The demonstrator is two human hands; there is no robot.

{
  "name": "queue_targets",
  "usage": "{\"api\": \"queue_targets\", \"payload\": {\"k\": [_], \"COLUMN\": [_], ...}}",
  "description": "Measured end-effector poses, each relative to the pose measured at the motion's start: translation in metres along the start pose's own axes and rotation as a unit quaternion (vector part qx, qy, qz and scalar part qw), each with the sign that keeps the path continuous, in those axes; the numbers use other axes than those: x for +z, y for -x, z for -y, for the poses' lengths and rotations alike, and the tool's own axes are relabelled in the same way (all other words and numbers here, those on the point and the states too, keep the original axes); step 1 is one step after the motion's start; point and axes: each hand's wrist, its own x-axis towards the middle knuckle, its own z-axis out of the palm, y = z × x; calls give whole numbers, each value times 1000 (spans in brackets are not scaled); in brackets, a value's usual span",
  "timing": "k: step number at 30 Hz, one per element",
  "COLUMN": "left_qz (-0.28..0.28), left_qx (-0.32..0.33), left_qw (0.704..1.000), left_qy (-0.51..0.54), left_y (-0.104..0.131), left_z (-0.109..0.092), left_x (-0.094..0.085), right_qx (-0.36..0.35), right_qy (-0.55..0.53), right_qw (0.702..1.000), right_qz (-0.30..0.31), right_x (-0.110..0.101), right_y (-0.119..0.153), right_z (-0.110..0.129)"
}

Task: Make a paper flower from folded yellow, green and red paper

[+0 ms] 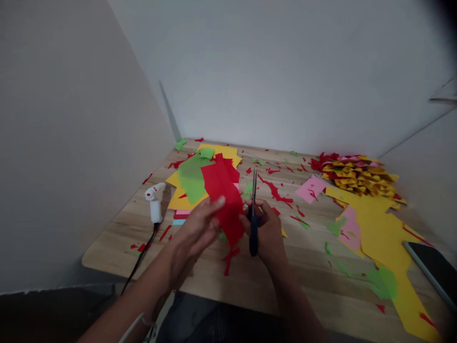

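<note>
A strip of red paper (225,195) is held up over the near middle of the table, its lower end hanging down. My left hand (205,224) grips its left edge, thumb on top and fingers behind. In my right hand (267,231) is a pair of scissors (253,224) with dark blue handles, blades pointing up and away, seemingly closed. The right fingertips are close to the strip's right edge; whether they touch it I cannot tell. Beyond the strip lie green paper (193,178) and yellow sheets (221,151).
A white glue gun (154,202) with a black cord stands at left. Red and green scraps litter the wooden table (143,243). At right are a pile of folded yellow and red paper (357,176), a large yellow cutout (378,228) and a phone (433,271). Walls border the table.
</note>
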Motion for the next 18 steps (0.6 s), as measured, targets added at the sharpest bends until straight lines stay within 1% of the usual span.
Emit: {"api": "queue_targets", "payload": {"k": [2,5,9,11,13,15,16,17,18], "left_qz": [-16,-51,-92,-98,-71,-22,1,11,7], "left_qx": [6,8,3,-16,-40,-52,-56,-63,-73], "left_qw": [1000,999,995,993,994,995,994,994,994], "left_qy": [-25,-4,44,58,70,84,89,91,87], "left_y": [4,-2,-18,-21,-22,-26,-30,-36,-43], "left_z": [13,21,16,9,0,-10,-14,-17,-18], "left_x": [1,2,1,3,5,6,5,2,-1], "right_qx": [9,38,65,81,99,98,91,80,71], "right_qy": [11,33,67,67,67,80,95,115,143], "right_qw": [1000,998,996,994,993,992,991,989,985], "right_qz": [12,29,5,0,5,-7,-21,-40,-60], "right_x": [-4,-12,-23,-28,-35,-46,-54,-63,-74], "right_y": [4,10,17,20,23,25,26,27,27], "right_z": [0,3,6,7,9,12,13,14,14]}}
